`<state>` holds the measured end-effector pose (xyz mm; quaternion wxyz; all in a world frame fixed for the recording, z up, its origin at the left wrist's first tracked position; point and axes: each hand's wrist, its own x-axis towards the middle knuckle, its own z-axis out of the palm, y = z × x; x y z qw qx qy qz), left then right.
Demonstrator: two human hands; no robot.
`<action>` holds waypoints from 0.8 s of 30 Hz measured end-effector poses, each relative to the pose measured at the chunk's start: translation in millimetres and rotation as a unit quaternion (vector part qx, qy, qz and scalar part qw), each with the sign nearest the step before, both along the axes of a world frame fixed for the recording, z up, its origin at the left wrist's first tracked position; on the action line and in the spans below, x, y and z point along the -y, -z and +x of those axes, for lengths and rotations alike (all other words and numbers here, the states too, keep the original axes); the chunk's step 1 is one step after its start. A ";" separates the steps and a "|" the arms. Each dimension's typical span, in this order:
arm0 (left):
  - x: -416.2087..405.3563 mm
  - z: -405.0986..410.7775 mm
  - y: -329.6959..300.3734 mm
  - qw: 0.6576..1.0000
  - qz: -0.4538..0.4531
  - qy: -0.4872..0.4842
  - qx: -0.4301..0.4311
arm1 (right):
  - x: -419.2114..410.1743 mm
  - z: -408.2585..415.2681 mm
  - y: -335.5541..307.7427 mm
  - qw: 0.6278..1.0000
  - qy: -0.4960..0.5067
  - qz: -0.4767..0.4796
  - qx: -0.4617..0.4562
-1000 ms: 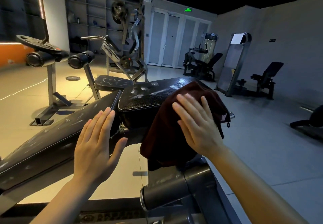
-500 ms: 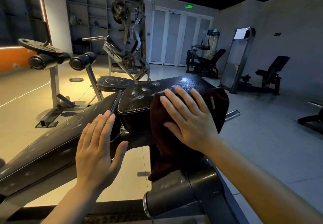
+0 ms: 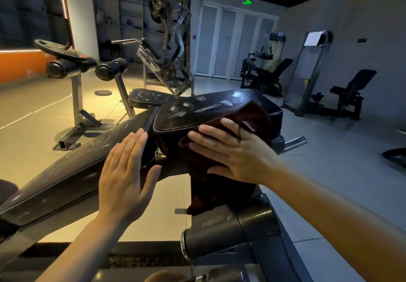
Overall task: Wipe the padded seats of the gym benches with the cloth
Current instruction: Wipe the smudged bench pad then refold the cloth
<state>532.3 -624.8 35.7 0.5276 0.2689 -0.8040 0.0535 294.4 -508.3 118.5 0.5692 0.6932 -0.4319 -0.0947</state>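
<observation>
Grey floor tiles (image 3: 329, 171) and grey walls enclose a dim gym room, with white double doors (image 3: 228, 42) under a green exit sign (image 3: 247, 2) at the far end and shelving (image 3: 123, 17) to their left. Weight machines (image 3: 263, 72) stand near the doors, and a plate-loaded stand (image 3: 66, 66) with roller pads sits on the left.

In the foreground is a bench with two black pads. The seat pad (image 3: 219, 110) is a textured black cushion tilted slightly up toward the far right; its long axis runs from near left to far right, and its surface shows pale smear marks. The long back pad (image 3: 72, 167) adjoins its left edge and slopes down toward the lower left, long axis running the same diagonal. A metal peg (image 3: 294, 142) projects from the frame at the right of the seat pad.

The dark brown cloth (image 3: 219, 171) is draped over the near edge of the seat pad and hangs down in front of the bench frame (image 3: 230, 237).

The right hand (image 3: 232, 152) lies flat on the cloth with fingers spread and straight, pressing it against the seat pad's near edge; fingertips point left. The left hand (image 3: 125, 176) is flat and wide, fingers together and pointing up and away, over the upper end of the back pad; whether it touches the pad cannot be told.
</observation>
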 end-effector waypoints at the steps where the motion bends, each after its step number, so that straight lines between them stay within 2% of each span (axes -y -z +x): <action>1: 0.4 0.0 0.1 1.000 -0.001 0.001 -0.001 | -10.1 -13.0 1.4 1.000 0.004 -0.010 0.010; 4: 2.5 -1.4 1.4 1.000 -0.007 0.003 -0.003 | -42.2 -48.9 -0.3 0.997 0.028 -0.055 0.050; 8: 2.7 -5.4 3.5 1.000 -0.006 0.001 -0.011 | -51.1 -55.2 5.0 0.994 0.050 -0.063 0.070; 13: 1.6 -10.0 4.4 1.000 -0.002 0.000 -0.025 | -27.5 -23.8 7.4 0.997 0.043 -0.045 0.050; 19: 0.9 -7.8 3.2 0.999 0.004 0.018 -0.036 | 21.8 41.2 -0.4 0.997 0.007 -0.011 0.074; 24: -0.5 -5.3 2.2 0.999 0.012 0.011 -0.036 | 35.1 54.4 -6.4 0.997 -0.003 -0.005 0.076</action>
